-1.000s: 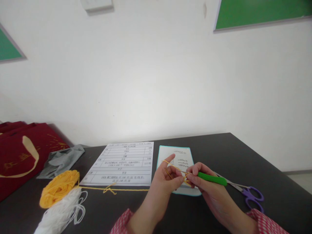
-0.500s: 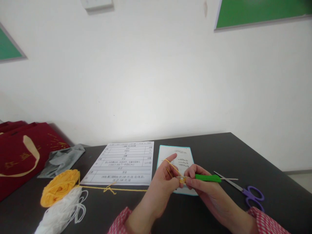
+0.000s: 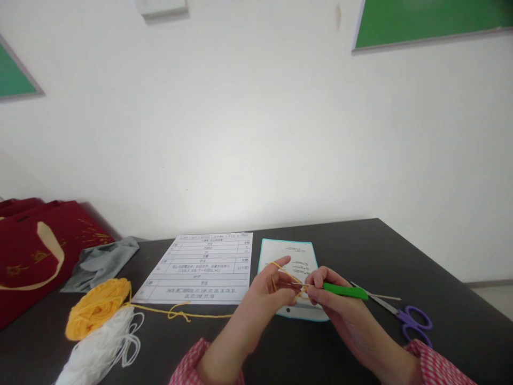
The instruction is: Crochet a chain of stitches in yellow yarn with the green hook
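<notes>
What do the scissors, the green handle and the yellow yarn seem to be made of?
Scissors: thin, grey blades, apparently metal; evenly purple handles, probably plastic. Green handle: solid-coloured, fairly smooth-looking, perhaps plastic or rubber. Yellow yarn: matte fibre in wound strands; cotton or acrylic, I cannot tell.

At the far left, we noted a red bag with a beige handle, adjacent to crumpled grey material. On the white wall, we identified a white box between two green boards.
</notes>
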{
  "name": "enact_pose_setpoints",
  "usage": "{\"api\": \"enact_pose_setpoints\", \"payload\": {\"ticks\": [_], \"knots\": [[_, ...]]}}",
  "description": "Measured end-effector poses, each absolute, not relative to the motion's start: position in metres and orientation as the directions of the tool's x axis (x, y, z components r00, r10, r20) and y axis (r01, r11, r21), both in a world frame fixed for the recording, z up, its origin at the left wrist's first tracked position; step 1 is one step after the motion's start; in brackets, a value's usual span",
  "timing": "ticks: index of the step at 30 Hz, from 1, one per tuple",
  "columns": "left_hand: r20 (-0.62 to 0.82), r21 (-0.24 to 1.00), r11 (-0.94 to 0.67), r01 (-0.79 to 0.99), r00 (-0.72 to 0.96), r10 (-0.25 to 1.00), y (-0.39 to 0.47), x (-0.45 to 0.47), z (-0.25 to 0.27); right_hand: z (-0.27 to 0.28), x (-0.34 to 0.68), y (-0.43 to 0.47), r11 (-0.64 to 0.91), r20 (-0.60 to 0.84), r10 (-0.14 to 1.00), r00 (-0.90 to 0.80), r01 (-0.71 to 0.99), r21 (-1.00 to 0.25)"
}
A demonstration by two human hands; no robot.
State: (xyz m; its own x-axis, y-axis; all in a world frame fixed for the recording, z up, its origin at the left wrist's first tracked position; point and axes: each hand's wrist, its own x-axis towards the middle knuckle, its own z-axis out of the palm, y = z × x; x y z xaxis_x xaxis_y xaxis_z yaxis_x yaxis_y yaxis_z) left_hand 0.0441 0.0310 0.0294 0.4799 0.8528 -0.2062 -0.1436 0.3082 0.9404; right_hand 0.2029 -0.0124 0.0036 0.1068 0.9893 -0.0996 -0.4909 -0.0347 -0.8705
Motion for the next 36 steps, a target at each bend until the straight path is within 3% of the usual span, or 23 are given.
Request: {"api": "enact_pose_setpoints", "payload": {"ticks": [11, 17, 23, 29, 36], "knots": [[-0.180, 0.965, 0.248, -0.089, 0.466, 0.866, 0.034, 0.048, 0.021, 0.000, 0.204, -0.013, -0.056, -0.111, 0.991, 0.076, -0.516, -0.855], [-0.042, 0.997, 0.012, 0.082, 0.371, 0.928, 0.029, 0.051, 0.029, -0.002, 0.204, -0.014, -0.066, -0.123, 0.989, 0.078, -0.512, -0.856], [0.078, 0.951, -0.165, 0.261, 0.314, 0.946, 0.025, 0.053, 0.017, -0.004, 0.200, -0.014, -0.070, -0.143, 0.984, 0.103, -0.516, -0.854], [0.082, 0.914, -0.192, 0.358, 0.300, 0.951, 0.023, 0.054, 0.010, -0.006, 0.199, -0.013, -0.116, -0.196, 0.976, 0.093, -0.538, -0.835], [0.147, 0.872, -0.208, 0.443, 0.168, 0.975, 0.034, 0.048, 0.013, -0.001, 0.200, -0.014, -0.141, -0.229, 0.970, 0.086, -0.567, -0.811]]}}
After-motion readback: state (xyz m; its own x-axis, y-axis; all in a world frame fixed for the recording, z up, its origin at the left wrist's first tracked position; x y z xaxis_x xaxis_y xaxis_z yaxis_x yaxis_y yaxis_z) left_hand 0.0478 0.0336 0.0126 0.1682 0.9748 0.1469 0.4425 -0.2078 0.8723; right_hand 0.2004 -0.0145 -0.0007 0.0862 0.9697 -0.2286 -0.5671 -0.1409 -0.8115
